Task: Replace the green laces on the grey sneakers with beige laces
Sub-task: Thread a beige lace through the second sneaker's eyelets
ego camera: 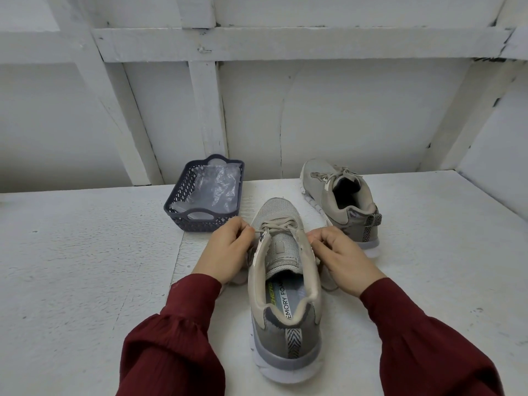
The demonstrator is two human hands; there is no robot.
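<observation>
Closest to the lens, two dark red sleeves rising from the bottom corners of the frame. Between them, at lower centre on the white table: near grey sneaker, heel toward the camera, toe pointing up the frame. On its insole, black capitals readable as "EMORY FOA", both ends cut off by the collar; beside them yellow-green brand letters, only partly showing, roughly "CHER". Over the tongue, beige laces crossed through the eyelets. At the shoe's left edge, left hand, fingers curled, pinching one lace end; at the right edge, right hand, fingers curled likewise on the other end, slack lace trailing below the palm. Right of centre, farther up: second grey sneaker, leaning, sole edge showing on its left, bow of beige lace on top. Left of centre, just beyond the left hand: dark blue lattice basket holding crumpled clear plastic.
</observation>
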